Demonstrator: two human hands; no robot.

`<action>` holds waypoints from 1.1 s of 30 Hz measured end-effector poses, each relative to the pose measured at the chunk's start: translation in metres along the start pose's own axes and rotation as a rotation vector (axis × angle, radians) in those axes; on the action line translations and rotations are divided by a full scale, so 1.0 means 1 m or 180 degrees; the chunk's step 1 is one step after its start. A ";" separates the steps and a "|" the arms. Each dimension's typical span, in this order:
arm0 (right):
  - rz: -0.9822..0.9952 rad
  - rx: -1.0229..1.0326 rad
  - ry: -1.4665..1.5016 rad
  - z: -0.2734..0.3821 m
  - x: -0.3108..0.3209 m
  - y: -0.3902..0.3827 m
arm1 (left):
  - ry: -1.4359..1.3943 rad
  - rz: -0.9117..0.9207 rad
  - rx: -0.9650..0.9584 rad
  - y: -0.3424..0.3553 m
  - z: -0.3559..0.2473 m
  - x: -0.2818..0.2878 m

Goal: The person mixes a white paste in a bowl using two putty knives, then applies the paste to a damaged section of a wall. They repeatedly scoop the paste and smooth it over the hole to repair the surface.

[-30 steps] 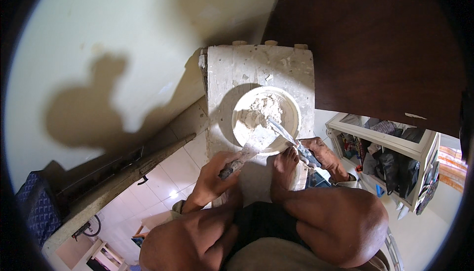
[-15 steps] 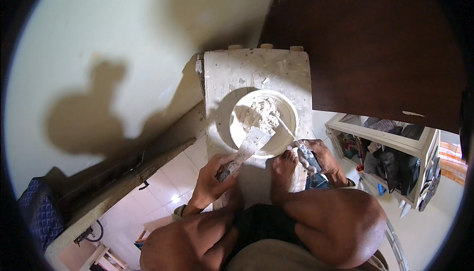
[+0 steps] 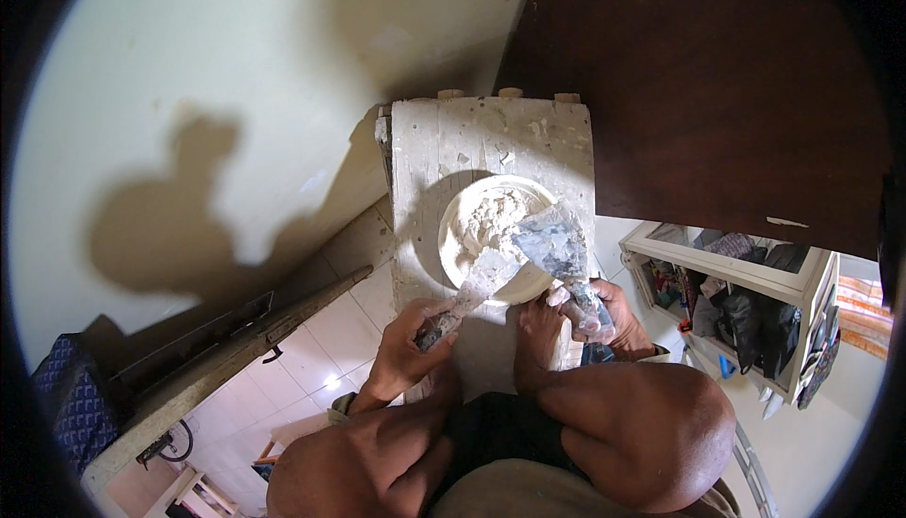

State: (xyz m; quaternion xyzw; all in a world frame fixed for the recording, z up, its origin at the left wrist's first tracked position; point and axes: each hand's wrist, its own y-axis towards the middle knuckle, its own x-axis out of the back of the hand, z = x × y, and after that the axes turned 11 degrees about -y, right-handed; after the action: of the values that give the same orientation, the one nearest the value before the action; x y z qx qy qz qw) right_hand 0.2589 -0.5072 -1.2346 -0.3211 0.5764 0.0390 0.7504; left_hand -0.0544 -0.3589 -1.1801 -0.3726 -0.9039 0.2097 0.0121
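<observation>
White putty [image 3: 491,221] sits in bowl [image 3: 451,235] on stool [image 3: 491,141]; left hand [image 3: 406,353] fingers wrapped tight on narrow knife [image 3: 477,287], right hand [image 3: 604,315] closed on broad knife [image 3: 557,244] — best to scrape blade on blade over bowl, catching drips.
</observation>
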 end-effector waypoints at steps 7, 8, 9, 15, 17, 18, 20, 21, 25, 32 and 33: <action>0.0205 0.0355 0.0746 -0.024 -0.011 0.006 | 0.0302 -0.0150 -0.0481 0.007 0.007 -0.006; 0.0139 0.0405 0.0688 -0.027 -0.012 0.007 | 0.0232 -0.0181 -0.0490 0.007 0.009 -0.007; 0.0087 0.0422 0.0639 -0.029 -0.014 0.009 | 0.0318 -0.0169 -0.0412 0.007 0.008 -0.006; 0.0037 0.0117 0.0218 -0.027 -0.019 0.017 | 0.0130 -0.0217 -0.0105 0.009 0.010 -0.008; -0.0263 0.0168 -0.0073 -0.034 -0.022 0.017 | -0.0036 -0.0228 -0.0015 0.014 0.007 -0.007; -0.0360 0.0182 -0.0205 -0.037 -0.023 0.017 | 0.0033 -0.0256 -0.0102 0.015 0.005 -0.007; -0.0317 0.0135 -0.0433 -0.037 -0.012 0.013 | 0.0173 -0.0333 -0.0263 0.014 0.002 -0.007; -0.0797 -0.0006 -0.0692 -0.032 -0.013 0.009 | 0.0268 -0.0352 -0.0340 0.014 0.003 -0.006; -0.1702 0.0327 -0.2422 -0.015 -0.029 -0.007 | 0.0536 -0.0390 -0.0323 0.011 -0.002 -0.003; -0.2176 0.0358 -0.4232 -0.014 -0.055 -0.023 | 0.0208 -0.0356 -0.0121 0.019 0.018 -0.009; -0.2192 0.0035 -0.4277 -0.016 -0.055 -0.021 | 0.0290 -0.0334 -0.0206 0.019 0.020 -0.009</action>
State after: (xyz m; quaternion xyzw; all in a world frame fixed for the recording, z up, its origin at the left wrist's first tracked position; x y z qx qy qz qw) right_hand 0.2357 -0.5149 -1.1788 -0.3864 -0.1379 -0.0132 0.9119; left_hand -0.0383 -0.3602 -1.2043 -0.3340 -0.9270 0.1624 0.0522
